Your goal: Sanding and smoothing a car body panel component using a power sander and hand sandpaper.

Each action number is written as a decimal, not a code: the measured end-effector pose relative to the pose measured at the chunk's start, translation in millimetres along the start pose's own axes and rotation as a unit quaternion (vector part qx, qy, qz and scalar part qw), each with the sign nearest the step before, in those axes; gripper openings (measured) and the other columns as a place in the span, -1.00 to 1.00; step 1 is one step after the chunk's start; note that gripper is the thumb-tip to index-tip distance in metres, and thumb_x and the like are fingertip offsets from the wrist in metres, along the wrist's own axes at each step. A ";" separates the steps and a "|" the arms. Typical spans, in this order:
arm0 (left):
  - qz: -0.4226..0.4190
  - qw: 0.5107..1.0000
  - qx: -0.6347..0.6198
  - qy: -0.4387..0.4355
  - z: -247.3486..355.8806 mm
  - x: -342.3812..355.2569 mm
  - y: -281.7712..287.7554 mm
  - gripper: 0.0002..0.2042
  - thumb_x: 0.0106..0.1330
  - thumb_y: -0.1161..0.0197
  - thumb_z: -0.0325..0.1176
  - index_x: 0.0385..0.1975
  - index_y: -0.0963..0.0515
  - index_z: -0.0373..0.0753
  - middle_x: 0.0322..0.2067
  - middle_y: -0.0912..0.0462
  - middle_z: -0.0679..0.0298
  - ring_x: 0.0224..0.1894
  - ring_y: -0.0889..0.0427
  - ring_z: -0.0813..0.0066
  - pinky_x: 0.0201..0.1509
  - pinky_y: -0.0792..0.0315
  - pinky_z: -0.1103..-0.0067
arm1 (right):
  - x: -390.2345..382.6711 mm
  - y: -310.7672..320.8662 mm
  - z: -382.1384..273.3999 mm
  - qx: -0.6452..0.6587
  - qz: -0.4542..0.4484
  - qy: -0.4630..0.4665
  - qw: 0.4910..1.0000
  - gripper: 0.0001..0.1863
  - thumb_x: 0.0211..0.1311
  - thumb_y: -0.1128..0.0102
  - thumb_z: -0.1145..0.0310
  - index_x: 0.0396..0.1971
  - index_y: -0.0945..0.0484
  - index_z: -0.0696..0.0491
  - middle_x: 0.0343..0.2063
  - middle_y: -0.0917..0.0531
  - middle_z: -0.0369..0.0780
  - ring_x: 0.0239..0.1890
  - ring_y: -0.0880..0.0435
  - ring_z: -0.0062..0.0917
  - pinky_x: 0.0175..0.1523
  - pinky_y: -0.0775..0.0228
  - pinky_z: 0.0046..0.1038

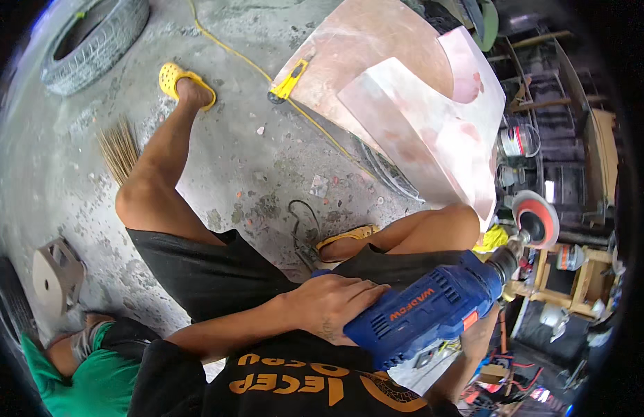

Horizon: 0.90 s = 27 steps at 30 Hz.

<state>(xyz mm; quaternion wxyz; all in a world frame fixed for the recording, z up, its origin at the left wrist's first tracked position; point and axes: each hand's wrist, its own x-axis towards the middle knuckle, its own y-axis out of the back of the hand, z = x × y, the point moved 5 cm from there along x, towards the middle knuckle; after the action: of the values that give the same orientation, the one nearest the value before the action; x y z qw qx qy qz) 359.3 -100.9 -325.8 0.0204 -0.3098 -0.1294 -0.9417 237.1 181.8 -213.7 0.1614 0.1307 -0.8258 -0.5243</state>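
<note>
A blue power drill [423, 313] with a round red and white disc pad [537, 219] on its chuck is held across my lap, the pad pointing to the right. My left hand [334, 304] wraps over the drill's rear end. My right hand [483, 330] is at the underside near the front, its fingers mostly hidden behind the drill body. The pad is up in the air, to the right of my bent knee. Beyond that knee lie large curved panels [412, 118], whitish with pink patches. A yellow and black tool [289, 82] rests at their left edge.
A yellow cord [232, 50] crosses the concrete floor. A tire [93, 48] lies far left, near a bundle of broom bristles [119, 149]. Buckets [520, 141] and wooden shelving [579, 285] stand right. Another person in green [93, 379] is at lower left, below a beige block [58, 276].
</note>
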 end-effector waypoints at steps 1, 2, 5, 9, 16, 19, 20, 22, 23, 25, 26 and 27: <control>-0.011 1.000 0.004 -0.005 2.4 3.4 -6.7 -0.20 0.05 -0.50 0.03 0.13 -0.45 -0.54 -0.12 -0.68 -0.08 -0.22 -0.77 0.06 -0.21 -0.70 0.39 | -13.8 -1.2 18.5 0.008 0.009 -0.005 1.000 -0.37 0.04 -0.51 0.28 0.10 -0.52 0.25 -0.06 -0.70 -0.08 -0.01 -0.69 -0.41 0.13 -0.48 -0.36; -0.050 0.999 0.003 -0.014 4.3 4.6 -16.0 -0.20 0.07 -0.49 0.03 0.15 -0.44 -0.53 -0.11 -0.67 -0.09 -0.23 -0.76 0.03 -0.19 -0.69 0.37 | -27.3 -4.9 38.5 0.067 0.030 -0.019 0.997 -0.34 0.06 -0.50 0.26 0.13 -0.49 0.24 -0.01 -0.68 -0.07 0.01 -0.68 -0.40 0.13 -0.47 -0.36; -0.148 0.989 0.012 0.008 9.2 9.7 -44.5 -0.17 0.07 -0.50 0.04 0.18 -0.39 -0.52 -0.05 -0.62 -0.08 -0.15 -0.70 -0.01 -0.06 -0.63 0.31 | -43.2 -23.2 59.1 0.195 0.070 -0.030 0.978 -0.36 0.10 -0.48 0.19 0.12 -0.51 0.22 -0.03 -0.69 -0.11 -0.03 -0.69 -0.40 0.09 -0.49 -0.36; -0.268 0.962 0.036 0.040 18.5 10.2 -67.5 -0.09 0.13 -0.47 0.13 0.27 -0.31 -0.51 0.14 -0.53 -0.12 0.17 -0.57 -0.01 0.29 -0.43 0.23 | -76.5 -44.3 115.5 0.236 0.053 -0.028 0.970 -0.58 0.20 -0.38 0.17 -0.13 -0.67 0.24 -0.15 -0.74 -0.15 -0.18 -0.72 -0.46 0.02 -0.52 -0.39; -0.112 0.961 0.119 0.225 -36.4 51.0 18.8 -0.66 0.35 -0.40 -0.21 -0.02 -0.63 -0.31 -0.09 -0.68 0.02 -0.09 -0.70 0.14 0.01 -0.57 0.33 | -130.6 -114.2 200.8 0.233 -0.039 -0.052 0.970 -0.68 0.37 -0.26 0.33 0.04 -0.55 0.15 -0.09 -0.70 -0.14 -0.11 -0.68 -0.57 0.03 -0.48 -0.54; -0.119 0.917 0.198 0.325 -131.9 75.4 42.4 -0.79 0.38 -0.34 -0.30 -0.26 -0.69 -0.36 -0.36 -0.73 0.06 -0.31 -0.74 0.28 -0.17 -0.61 0.38 | -132.3 -138.3 206.4 0.192 -0.127 -0.052 0.972 -0.72 0.39 -0.24 0.35 0.02 -0.56 0.12 -0.10 -0.70 -0.15 -0.11 -0.68 -0.58 0.02 -0.48 -0.55; -0.146 0.907 0.208 0.336 -185.6 70.1 37.3 -0.78 0.36 -0.35 -0.28 -0.25 -0.68 -0.36 -0.34 -0.73 0.04 -0.28 -0.74 0.26 -0.15 -0.61 0.37 | -144.3 -149.1 217.3 0.541 -0.094 -0.181 0.816 -0.74 0.40 -0.22 0.38 0.03 -0.55 0.07 -0.14 -0.70 -0.19 -0.11 -0.70 -0.51 0.06 -0.50 -0.47; -0.206 0.878 0.239 0.361 -300.0 25.5 25.3 -0.75 0.32 -0.37 -0.24 -0.27 -0.69 -0.34 -0.30 -0.74 0.00 -0.21 -0.74 0.20 -0.08 -0.60 0.32 | -131.5 -150.1 177.9 0.588 -0.100 -0.271 0.755 -0.70 0.35 -0.28 0.36 0.03 -0.54 0.07 -0.11 -0.68 -0.17 -0.06 -0.69 -0.46 0.08 -0.50 -0.43; -0.246 0.864 0.245 0.364 -347.1 15.9 9.7 -0.74 0.30 -0.38 -0.21 -0.28 -0.69 -0.33 -0.27 -0.74 -0.02 -0.16 -0.74 0.16 -0.03 -0.59 0.28 | -125.8 -141.3 163.2 0.615 -0.094 -0.364 0.693 -0.65 0.30 -0.34 0.33 0.03 -0.53 0.07 -0.08 -0.67 -0.16 0.00 -0.68 -0.40 0.10 -0.50 -0.38; -0.333 0.794 0.317 0.398 -390.2 7.5 -41.2 -0.53 0.23 -0.44 -0.13 0.04 -0.60 -0.30 0.09 -0.60 -0.12 0.08 -0.62 -0.05 0.21 -0.49 0.22 | -125.0 -97.3 142.3 0.203 -0.203 -0.099 0.953 -0.34 0.03 -0.44 0.27 0.13 -0.35 0.09 0.04 -0.50 -0.08 0.21 -0.40 -0.34 0.33 -0.20 -0.29; -0.276 0.794 0.291 0.457 -411.2 -6.4 -42.3 -0.41 0.21 -0.46 -0.10 0.19 -0.53 -0.29 0.21 -0.51 -0.16 0.17 -0.57 -0.11 0.28 -0.46 0.22 | -111.2 -90.6 126.3 0.101 -0.220 0.003 0.970 -0.24 -0.03 -0.50 0.26 0.18 -0.34 0.10 0.09 -0.48 -0.04 0.25 -0.38 -0.27 0.36 -0.19 -0.24; -0.262 0.784 0.334 0.452 -434.2 -29.0 -22.1 -0.27 0.18 -0.48 -0.06 0.30 -0.41 -0.30 0.30 -0.41 -0.16 0.25 -0.50 -0.14 0.33 -0.43 0.23 | -93.5 -96.5 105.9 0.009 -0.228 0.125 0.966 -0.15 -0.09 -0.55 0.25 0.24 -0.33 0.11 0.13 -0.47 0.00 0.28 -0.36 -0.21 0.40 -0.17 -0.18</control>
<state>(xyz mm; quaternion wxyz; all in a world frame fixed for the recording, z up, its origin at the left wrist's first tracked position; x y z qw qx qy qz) 129.1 -192.1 -684.3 -0.0683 0.2237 -0.4880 -0.8409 284.3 264.8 -355.6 0.1388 0.3815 -0.7520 -0.5193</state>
